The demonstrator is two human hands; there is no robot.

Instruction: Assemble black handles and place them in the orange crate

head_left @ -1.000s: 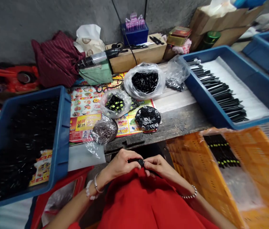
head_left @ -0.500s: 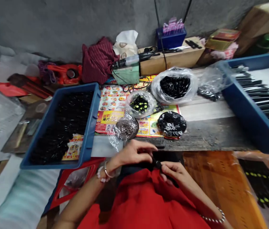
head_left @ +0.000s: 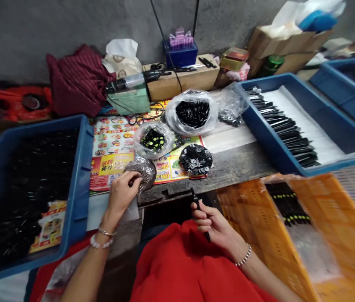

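Note:
My left hand (head_left: pixel 125 189) is at the near left edge of a round dish of small metal pieces (head_left: pixel 146 173), fingertips pinched together; what they hold, if anything, is hidden. My right hand (head_left: pixel 210 221) is closed around a slim black handle-like piece (head_left: pixel 195 197), its upper end pointing up past the bench edge. Right of the dish lies a round pile of black and silver discs (head_left: pixel 196 160). Behind the dish is a plastic bag of black and yellow-green pieces (head_left: pixel 152 140), and farther back a bag of glossy black pieces (head_left: pixel 193 113).
Left stands a blue bin of black parts (head_left: pixel 84 176). At the right are a blue tray with a row of black pieces (head_left: pixel 296 167) and an orange crate (head_left: pixel 243 214). A power tool (head_left: pixel 133 81) rests on a green box behind the bags.
My left hand has left my right hand and moved left to the dish. My right hand now holds the black piece upright on its own. The view has shifted right.

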